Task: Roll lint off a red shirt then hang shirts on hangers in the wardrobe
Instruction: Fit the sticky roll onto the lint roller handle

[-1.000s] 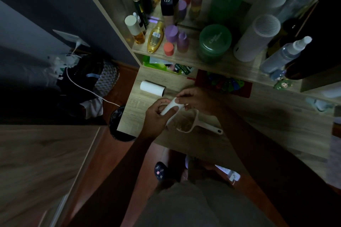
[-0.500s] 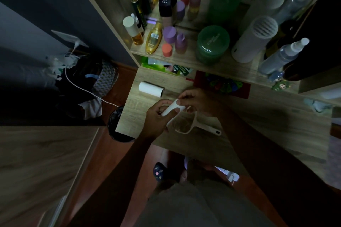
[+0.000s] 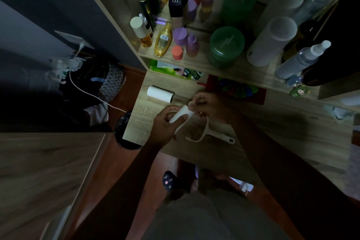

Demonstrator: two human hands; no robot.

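Observation:
My left hand (image 3: 165,125) is wrapped around a white lint roll (image 3: 180,115), held just above the wooden desk (image 3: 272,132). My right hand (image 3: 206,105) pinches the upper end of that same roll with its fingertips. The white lint roller handle (image 3: 214,135) with its curved frame lies on the desk right below my hands. A second white roll (image 3: 160,94) lies on its side on the desk, to the upper left of my hands. No red shirt, hangers or wardrobe interior show in this dim view.
The shelf above the desk holds several bottles, a green jar (image 3: 226,46) and a white cylinder (image 3: 270,42). A red box (image 3: 236,89) sits behind my hands. A black bin (image 3: 124,132) and a bag with a white cable (image 3: 91,84) are on the floor at left.
Both hands stay on the lint roll with only slight finger shifts. The camera has drifted a little.

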